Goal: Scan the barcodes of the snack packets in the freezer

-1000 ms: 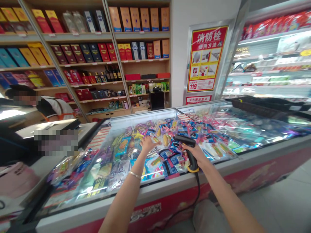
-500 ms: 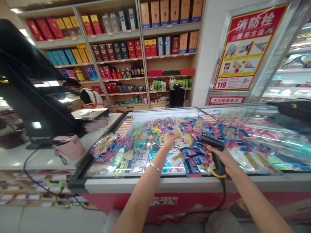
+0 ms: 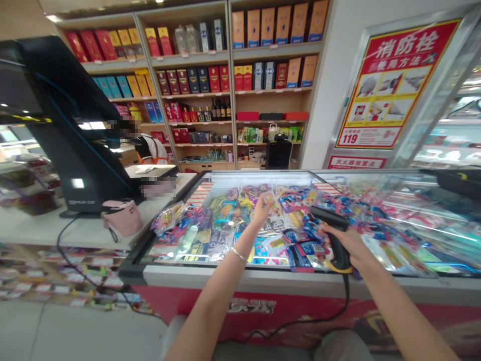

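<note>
My right hand (image 3: 347,243) is wrapped round the grip of a black barcode scanner (image 3: 330,233) with a yellow band, held over the chest freezer (image 3: 263,281). A black cable hangs from the scanner down the freezer's red front. My left hand (image 3: 262,208) reaches further in and pinches the edge of a pale wrapped ice cream packet (image 3: 276,205), lifted slightly above the heap. A thin bracelet is on that wrist. Several colourful packets fill the freezer around both hands.
A black till screen (image 3: 63,125) stands on the white counter (image 3: 45,228) at left, with a pink pouch (image 3: 122,216) and cables beside it. Behind it a person in a white top (image 3: 152,148) is partly visible. Shelves of boxed goods (image 3: 210,80) line the back wall; a red fire-hydrant sign (image 3: 391,90) hangs at right.
The view has swung left, bringing the till screen and counter into sight. My left hand has risen from the heap with a packet pinched in its fingers. The scanner hand has barely moved.
</note>
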Action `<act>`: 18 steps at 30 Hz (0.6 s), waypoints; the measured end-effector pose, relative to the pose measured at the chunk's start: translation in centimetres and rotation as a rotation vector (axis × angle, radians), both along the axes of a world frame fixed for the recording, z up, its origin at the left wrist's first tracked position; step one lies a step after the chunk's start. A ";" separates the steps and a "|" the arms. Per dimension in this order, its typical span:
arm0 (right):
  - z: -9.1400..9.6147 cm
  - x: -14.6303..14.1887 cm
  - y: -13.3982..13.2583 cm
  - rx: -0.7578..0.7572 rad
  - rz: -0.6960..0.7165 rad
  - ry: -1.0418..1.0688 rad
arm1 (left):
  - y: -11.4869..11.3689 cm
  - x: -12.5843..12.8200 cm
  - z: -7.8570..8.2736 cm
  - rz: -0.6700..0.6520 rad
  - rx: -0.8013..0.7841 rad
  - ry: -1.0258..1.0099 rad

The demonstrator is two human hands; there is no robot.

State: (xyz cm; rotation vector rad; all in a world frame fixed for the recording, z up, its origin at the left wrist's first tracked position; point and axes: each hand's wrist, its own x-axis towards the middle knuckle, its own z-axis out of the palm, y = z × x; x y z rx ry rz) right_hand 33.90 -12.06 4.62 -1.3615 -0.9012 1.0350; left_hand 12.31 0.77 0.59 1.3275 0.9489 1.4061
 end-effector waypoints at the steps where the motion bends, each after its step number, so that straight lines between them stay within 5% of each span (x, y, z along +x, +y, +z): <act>1: 0.3 -0.4 -0.1 0.015 0.018 0.009 | -0.2 -1.0 0.6 -0.009 -0.013 0.005; 5: 0.7 -3.3 -0.3 0.056 0.102 0.024 | -0.7 -5.0 1.6 -0.020 0.032 0.066; 9: -0.5 -7.3 -0.8 0.070 0.219 -0.014 | -0.6 -7.5 0.1 0.038 0.098 0.126; 13: -1.7 -9.8 -0.8 0.042 0.256 -0.192 | -0.3 -8.0 -2.0 0.116 0.176 0.153; 18: -2.4 -10.1 -0.5 -0.012 0.257 -0.432 | -0.2 -7.9 -2.7 0.090 0.166 0.072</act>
